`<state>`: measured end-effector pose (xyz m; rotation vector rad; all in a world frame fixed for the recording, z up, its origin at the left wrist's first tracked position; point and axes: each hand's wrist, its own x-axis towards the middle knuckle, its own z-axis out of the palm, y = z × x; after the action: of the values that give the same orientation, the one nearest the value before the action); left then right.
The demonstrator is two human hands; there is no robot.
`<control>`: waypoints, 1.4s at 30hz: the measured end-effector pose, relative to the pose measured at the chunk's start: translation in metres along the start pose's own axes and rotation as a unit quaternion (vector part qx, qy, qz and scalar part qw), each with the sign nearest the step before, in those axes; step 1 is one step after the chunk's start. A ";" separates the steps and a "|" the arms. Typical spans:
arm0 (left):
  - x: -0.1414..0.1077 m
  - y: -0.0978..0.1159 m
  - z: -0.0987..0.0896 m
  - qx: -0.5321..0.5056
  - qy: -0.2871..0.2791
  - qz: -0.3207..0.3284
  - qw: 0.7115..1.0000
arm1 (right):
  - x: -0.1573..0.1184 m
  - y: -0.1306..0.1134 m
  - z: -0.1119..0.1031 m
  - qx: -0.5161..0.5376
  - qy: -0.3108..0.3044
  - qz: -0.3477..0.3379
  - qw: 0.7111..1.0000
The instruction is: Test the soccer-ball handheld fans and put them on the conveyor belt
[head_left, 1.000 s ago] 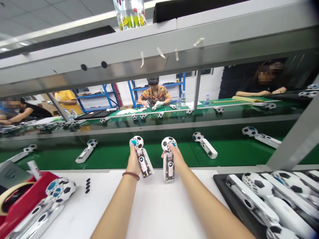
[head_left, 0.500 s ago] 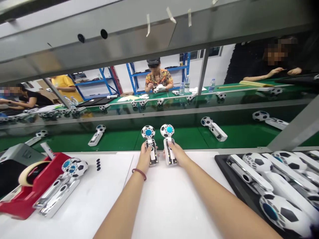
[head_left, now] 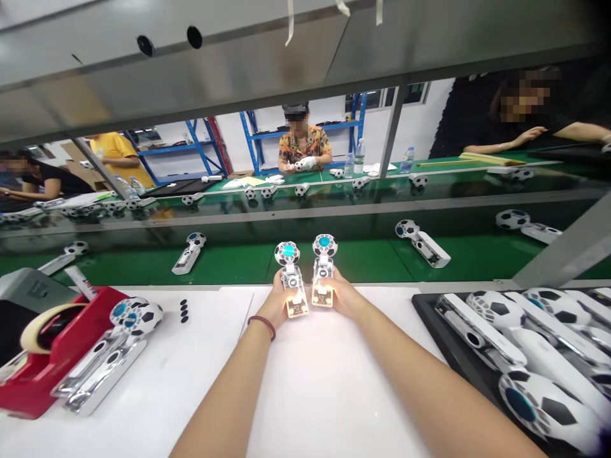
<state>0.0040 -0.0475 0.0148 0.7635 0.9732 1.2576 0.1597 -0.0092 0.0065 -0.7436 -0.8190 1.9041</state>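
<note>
**passage check: white tabletop, both sides of the work position**

the left hand (head_left: 274, 304) and right hand (head_left: 341, 296) each grip a lit white soccer-ball handheld fan (head_left: 293, 289), standing close together at the far edge of the white laminate tabletop (head_left: 200, 375), with only a narrow gap between. passage runs over the tabletop between the red plastic tape dispenser (head_left: 57, 346), with chrome-and-white fans (head_left: 102, 362) just beside it, and the black rectangular tray (head_left: 429, 318) of stacked white fans. small black pads (head_left: 184, 310) lie in the left lane. beyond the edge, fans (head_left: 188, 252) stand well apart on the green conveyor belt (head_left: 344, 264), under a grey steel beam (head_left: 191, 70).
</note>
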 end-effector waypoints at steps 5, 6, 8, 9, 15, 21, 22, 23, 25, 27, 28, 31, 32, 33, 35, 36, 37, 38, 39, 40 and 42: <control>-0.001 0.000 -0.001 0.008 -0.002 -0.003 1.000 | -0.005 -0.003 0.003 -0.008 -0.014 0.020 1.000; -0.001 0.000 -0.001 0.009 -0.004 -0.004 1.000 | -0.005 -0.003 0.003 -0.009 -0.016 0.020 1.000; -0.002 0.001 0.000 0.013 -0.004 -0.003 1.000 | -0.003 -0.002 0.000 -0.012 -0.016 0.022 1.000; -0.002 0.001 0.000 0.017 -0.005 -0.003 1.000 | -0.002 -0.001 -0.001 -0.013 -0.017 0.023 1.000; -0.004 0.002 0.001 0.027 -0.003 0.004 1.000 | 0.003 0.002 -0.007 -0.015 -0.044 0.027 0.999; -0.004 0.001 0.000 0.032 -0.012 0.011 0.999 | 0.001 0.002 -0.006 -0.009 -0.046 0.020 0.999; -0.003 0.000 0.000 0.033 -0.014 0.013 0.999 | 0.001 0.002 -0.006 -0.007 -0.048 0.020 0.999; -0.003 0.000 0.000 0.034 -0.016 0.015 0.999 | 0.000 0.001 -0.005 -0.005 -0.049 0.020 0.999; -0.004 0.000 0.000 0.032 -0.019 0.019 0.999 | -0.001 0.000 -0.005 0.000 -0.047 0.021 0.999; -0.004 0.000 0.000 0.028 -0.022 0.019 0.999 | -0.001 0.000 -0.004 0.000 -0.047 0.025 0.999; -0.003 0.000 0.000 0.026 -0.024 0.017 0.999 | -0.001 0.000 -0.004 -0.002 -0.048 0.027 0.999; -0.003 0.000 0.000 0.015 -0.027 0.012 0.999 | -0.001 0.000 -0.003 0.001 -0.041 0.021 0.999; -0.002 0.000 0.000 0.010 -0.026 0.013 1.000 | -0.001 0.000 -0.003 0.005 -0.039 0.019 0.999; -0.002 -0.001 -0.001 0.006 -0.024 0.015 1.000 | -0.002 0.000 -0.002 0.009 -0.037 0.018 0.999; -0.001 -0.002 -0.001 0.004 -0.022 0.017 1.000 | -0.002 0.000 -0.002 0.014 -0.039 0.021 0.999; 0.000 -0.002 -0.002 0.005 -0.021 0.018 1.000 | -0.002 0.000 -0.002 0.016 -0.042 0.023 0.999; 0.000 -0.003 -0.002 0.006 -0.020 0.018 1.000 | -0.002 0.000 -0.002 0.018 -0.045 0.024 0.999; 0.000 -0.003 -0.002 0.006 -0.019 0.019 1.000 | -0.002 0.000 -0.002 0.021 -0.047 0.023 0.998; 0.000 -0.003 -0.003 0.005 -0.018 0.020 1.000 | -0.002 0.000 -0.002 0.023 -0.048 0.021 0.998; 0.000 -0.003 -0.003 0.001 -0.018 0.018 1.000 | -0.002 0.000 -0.003 0.023 -0.050 0.021 0.998; 0.000 -0.004 -0.004 -0.007 -0.024 0.017 1.000 | -0.002 0.000 -0.004 0.022 -0.051 0.020 0.998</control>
<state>0.0019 -0.0478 0.0099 0.7999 0.9153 1.2693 0.1630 -0.0098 0.0046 -0.6448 -0.8287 2.0021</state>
